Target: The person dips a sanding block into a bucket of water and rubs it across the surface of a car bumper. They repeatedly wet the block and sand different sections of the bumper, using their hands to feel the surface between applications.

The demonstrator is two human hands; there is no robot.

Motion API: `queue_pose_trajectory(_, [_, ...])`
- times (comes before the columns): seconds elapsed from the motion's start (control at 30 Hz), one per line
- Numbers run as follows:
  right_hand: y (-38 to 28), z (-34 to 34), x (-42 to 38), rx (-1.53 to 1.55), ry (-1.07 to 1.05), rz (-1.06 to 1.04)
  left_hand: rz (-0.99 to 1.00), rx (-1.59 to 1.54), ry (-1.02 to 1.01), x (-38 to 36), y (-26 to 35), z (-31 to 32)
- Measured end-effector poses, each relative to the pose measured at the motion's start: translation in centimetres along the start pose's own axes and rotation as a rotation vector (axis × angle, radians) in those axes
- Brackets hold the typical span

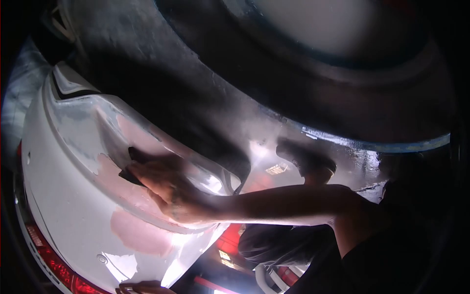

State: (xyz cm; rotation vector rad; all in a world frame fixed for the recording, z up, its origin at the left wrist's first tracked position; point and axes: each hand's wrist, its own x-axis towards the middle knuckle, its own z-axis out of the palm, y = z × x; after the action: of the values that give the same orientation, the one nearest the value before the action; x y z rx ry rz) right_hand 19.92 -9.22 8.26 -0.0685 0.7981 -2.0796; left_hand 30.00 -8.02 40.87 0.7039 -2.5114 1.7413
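My right hand (169, 188) reaches in from the right and presses a dark sanding pad (129, 177) against a white car bumper (58, 157). Its fingers are closed over the pad, so only the pad's edges show. Around the hand, the paint has pink filler patches (139, 232) and dull grey sanded areas. At the bottom edge my left hand (143, 287) is mostly cut off, with its visible fingers stretched out on the bumper's lower part.
A red tail light (54, 262) runs along the lower left. A large round dark object with a blue rim (416, 146) fills the upper right. A shoe (306, 159) rests on the floor beyond my forearm, with a dark-trousered leg (281, 242) below it.
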Motion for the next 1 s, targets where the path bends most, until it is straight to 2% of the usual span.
queue_pose_trajectory(0.07, [0.6,-0.4,-0.9,-0.053,0.040,-0.135,0.025,0.071,-0.016,1.1,0.8,-0.5])
queue_pose_trajectory(0.1, [0.8,-0.4,-0.5,-0.066,0.032,-0.156,0.097,0.099,0.038,1.3,1.9,-0.2])
queue_pose_trajectory(0.17, [0.1,0.4,0.0,-0.075,0.084,-0.091,0.264,0.166,0.129,2.4,3.6,-0.3])
queue_pose_trajectory(0.2, [-0.3,1.3,0.1,-0.164,0.165,-0.092,0.266,0.189,0.115,2.4,3.5,-0.3])
queue_pose_trajectory(0.23, [0.1,1.3,0.6,-0.163,0.168,-0.085,0.227,0.188,0.106,2.2,3.3,-0.3])
queue_pose_trajectory(0.3, [-0.1,0.4,2.4,-0.027,-0.048,0.056,0.155,0.179,0.089,2.1,2.9,-0.3])
queue_pose_trajectory(0.33, [-0.6,0.3,1.5,0.010,0.047,0.055,0.108,0.177,0.085,2.0,3.0,-0.4])
queue_pose_trajectory(0.43, [-0.7,0.2,-0.7,0.018,0.109,-0.010,-0.072,0.177,0.098,2.1,4.4,0.1])
queue_pose_trajectory(0.47, [-0.4,0.8,-0.3,-0.041,0.182,-0.150,-0.041,0.174,0.085,2.3,4.4,0.2])
queue_pose_trajectory(0.5, [0.1,1.4,0.5,-0.042,0.176,-0.159,0.024,0.180,0.092,2.4,4.4,0.0])
queue_pose_trajectory(0.57, [0.1,2.1,2.0,-0.072,0.155,-0.042,0.148,0.202,0.094,2.7,4.3,-0.3])
queue_pose_trajectory(0.7, [0.1,0.9,-0.9,0.030,0.103,-0.062,0.407,0.310,0.160,3.5,4.6,-0.7])
queue_pose_trajectory(0.77, [0.2,1.7,-0.9,0.024,0.110,-0.055,-0.279,0.474,-0.381,2.5,1.0,-0.3])
queue_pose_trajectory(0.8, [0.1,2.3,0.1,0.026,0.157,-0.033,-0.283,0.475,-0.381,1.7,0.8,-0.3])
queue_pose_trajectory(0.87, [-0.4,2.2,2.5,0.031,0.204,-0.003,-0.205,0.269,-0.065,1.9,4.9,-0.6])
queue_pose_trajectory(0.9, [-0.6,1.6,4.0,-0.001,0.214,-0.011,-0.196,0.271,-0.071,1.9,4.4,-0.7])
queue_pose_trajectory(0.97, [-0.5,0.5,5.4,-0.028,0.224,-0.025,0.189,0.268,0.084,1.9,2.9,-0.4])
queue_pose_trajectory(1.0, [-0.1,-0.5,5.5,-0.026,0.151,-0.032,0.325,0.303,0.088,2.7,3.9,-0.8])
